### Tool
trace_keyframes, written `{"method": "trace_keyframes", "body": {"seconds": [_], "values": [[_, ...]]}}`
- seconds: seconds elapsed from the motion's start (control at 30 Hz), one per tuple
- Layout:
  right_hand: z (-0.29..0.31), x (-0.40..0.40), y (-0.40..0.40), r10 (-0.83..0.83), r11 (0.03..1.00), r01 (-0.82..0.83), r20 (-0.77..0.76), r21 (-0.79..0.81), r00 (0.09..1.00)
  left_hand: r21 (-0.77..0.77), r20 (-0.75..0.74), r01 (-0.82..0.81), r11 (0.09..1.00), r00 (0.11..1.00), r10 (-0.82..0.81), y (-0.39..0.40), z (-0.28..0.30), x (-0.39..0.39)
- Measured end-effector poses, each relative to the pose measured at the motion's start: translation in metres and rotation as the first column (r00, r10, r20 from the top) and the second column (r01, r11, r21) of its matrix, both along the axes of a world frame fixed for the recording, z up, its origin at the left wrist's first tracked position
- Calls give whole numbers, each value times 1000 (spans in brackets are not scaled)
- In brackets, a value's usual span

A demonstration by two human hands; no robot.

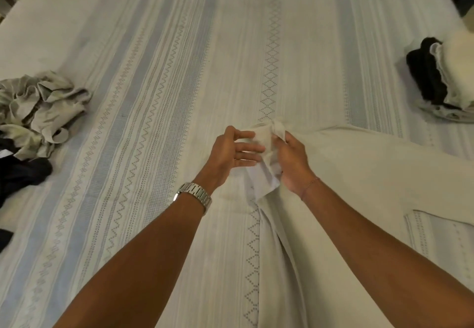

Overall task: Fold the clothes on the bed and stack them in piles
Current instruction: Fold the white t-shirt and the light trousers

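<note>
Head view, looking down at the bed (154, 76), covered by a pale striped bedspread with zigzag and diamond bands. Cream garment (346, 174) lies spread mid-bed, running from the centre toward the right edge and down toward the near edge; its top end is bunched into a small knot-like gather at the centre. Right hand (289, 161) grips that bunched end, fingers curled into the cloth, thumb side hidden by fabric. Left hand (230, 151) sits just beside it, fingers (248, 148) mostly straight and spread, tips touching the gathered cloth, thumb up over the top of it; not a closed grip as far as I can see. A white tag (264, 176) or inner label strip shows between the two hands. Left wrist has a metal watch (195, 194); right wrist a thin bracelet (311, 183). Unfolded pile (38, 107) of beige-grey clothes sits crumpled at the left edge, with dark garments (23, 171) touching it on the near side. Folded stack (441, 79) at the right edge: black pieces next to cream/white ones, with a grey piece at the bottom; exact count can't be read. Both piles well apart from the hands. Dark objects beyond the far right corner, too cropped to identify.
</note>
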State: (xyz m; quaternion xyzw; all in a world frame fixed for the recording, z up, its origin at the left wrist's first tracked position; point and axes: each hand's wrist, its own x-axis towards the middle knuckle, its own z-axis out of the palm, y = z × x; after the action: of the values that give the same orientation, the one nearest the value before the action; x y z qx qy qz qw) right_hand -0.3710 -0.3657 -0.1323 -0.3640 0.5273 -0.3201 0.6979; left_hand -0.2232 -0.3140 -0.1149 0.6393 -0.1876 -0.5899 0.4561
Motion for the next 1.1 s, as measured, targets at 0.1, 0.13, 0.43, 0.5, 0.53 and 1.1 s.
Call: {"method": "trace_keyframes", "body": {"seconds": [0.1,0.13,0.43,0.5,0.53,1.1], "values": [[2,-29,-21,-62,998,63,-49,16,997,-3,338,42,999,940,-39,4,-19,-4],[5,-39,-26,-68,997,70,-48,38,997,0,457,76,997,887,-68,7,-29,-5],[3,-109,-55,-116,991,110,92,71,989,104,741,277,955,619,-260,2,-68,-32],[1,-122,-57,-145,988,135,163,70,976,137,743,286,948,603,-289,-4,-72,-37],[0,-128,-56,-172,984,159,202,78,964,149,743,287,946,599,-299,-7,-74,-39],[-36,-134,-64,-231,766,-353,-742,-537,629,172,645,124,977,735,-207,-67,-75,-39]]}}
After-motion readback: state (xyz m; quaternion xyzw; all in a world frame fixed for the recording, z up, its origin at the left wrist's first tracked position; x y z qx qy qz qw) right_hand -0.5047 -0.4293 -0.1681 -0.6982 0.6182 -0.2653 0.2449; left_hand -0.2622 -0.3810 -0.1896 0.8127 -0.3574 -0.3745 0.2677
